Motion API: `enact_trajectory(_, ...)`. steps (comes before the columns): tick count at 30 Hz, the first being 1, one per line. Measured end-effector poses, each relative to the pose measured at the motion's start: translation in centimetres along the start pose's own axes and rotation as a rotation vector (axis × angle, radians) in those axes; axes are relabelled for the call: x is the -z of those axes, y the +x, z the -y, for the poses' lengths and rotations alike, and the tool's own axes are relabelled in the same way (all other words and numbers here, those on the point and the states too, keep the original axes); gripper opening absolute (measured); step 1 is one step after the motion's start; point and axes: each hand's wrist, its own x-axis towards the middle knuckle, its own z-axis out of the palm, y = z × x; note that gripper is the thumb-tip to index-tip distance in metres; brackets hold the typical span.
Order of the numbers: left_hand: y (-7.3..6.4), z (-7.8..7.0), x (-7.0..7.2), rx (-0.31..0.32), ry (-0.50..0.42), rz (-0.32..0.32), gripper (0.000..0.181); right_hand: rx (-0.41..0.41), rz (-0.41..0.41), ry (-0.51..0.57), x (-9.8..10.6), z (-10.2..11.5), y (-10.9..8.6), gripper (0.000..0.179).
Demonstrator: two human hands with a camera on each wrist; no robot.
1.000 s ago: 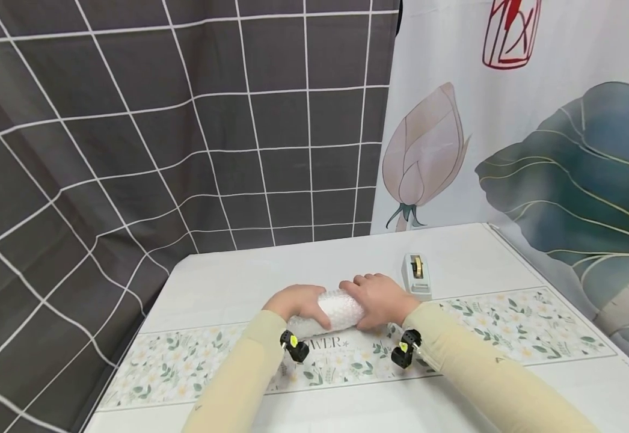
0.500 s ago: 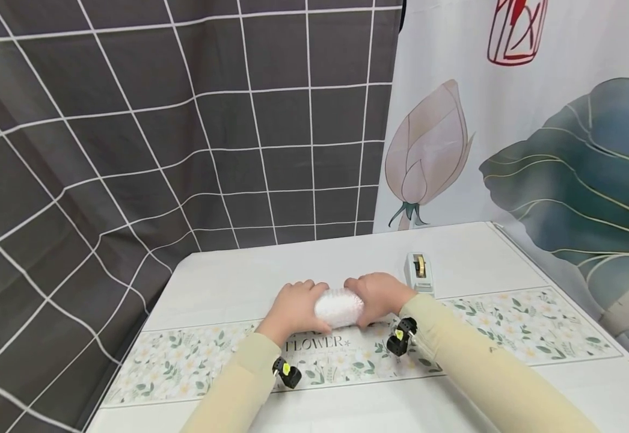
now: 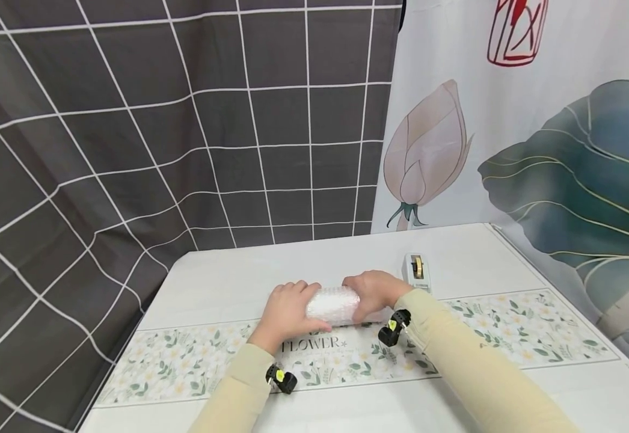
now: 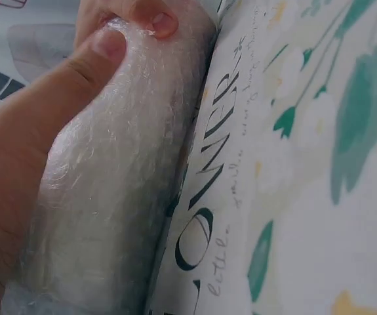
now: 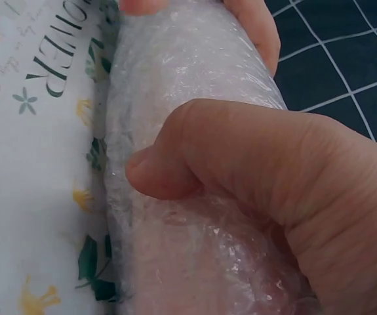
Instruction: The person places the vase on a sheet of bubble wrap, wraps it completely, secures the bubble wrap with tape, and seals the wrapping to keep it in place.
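Note:
A bubble-wrapped roll (image 3: 333,305) lies crosswise on the table between the two hands; what is inside cannot be made out. My left hand (image 3: 288,311) grips its left end, the thumb on the near side and the fingers over the far side. Around the right end curls my right hand (image 3: 371,293). In the left wrist view the clear bubble wrap (image 4: 109,190) passes under the thumb, with the other hand's fingertips at the far end. The right wrist view has the right thumb bent across the bubble wrap (image 5: 181,65).
Just beyond the right hand stands a pale tape dispenser (image 3: 417,270) with a yellow roll. The white table (image 3: 239,276) carries a printed floral band (image 3: 184,361). A dark grid curtain (image 3: 282,132) hangs behind, beside a white one with plant prints (image 3: 428,144).
My left hand has shifted left along the roll and re-placed its fingers and thumb at the left end. My right hand has moved slightly left. The tape dispenser stays put.

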Motion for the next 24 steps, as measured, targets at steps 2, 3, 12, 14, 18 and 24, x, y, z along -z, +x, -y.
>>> enact_trajectory(2, 0.2, 0.1, -0.1, -0.003, 0.007, -0.006, 0.091, -0.009, 0.023, 0.036, 0.1, -0.2, 0.3, 0.063)
enact_trajectory(3, 0.2, 0.2, -0.1, -0.001, 0.010, -0.005, 0.091, -0.011, 0.038, 0.055, 0.2, -0.3, 0.5, 0.063)
enact_trajectory(12, 0.1, 0.2, -0.1, 0.015, 0.058, -0.004, 0.095, -0.080, 0.165, 0.260, 1.0, -0.9, 1.6, 0.060)
enact_trajectory(14, 0.1, 0.2, -0.2, 0.010, 0.063, -0.020, 0.096, -0.088, 0.184, 0.299, 1.0, -1.0, 1.7, 0.061)
enact_trajectory(18, 0.0, 0.2, -0.5, -0.003, 0.058, -0.060, 0.094, -0.060, 0.135, 0.296, 0.8, -0.9, 1.3, 0.065)
enact_trajectory(24, -0.1, -0.1, -0.7, -0.007, 0.058, -0.124, 0.070, 0.119, -0.239, 0.229, 0.2, -2.0, -2.4, 0.073)
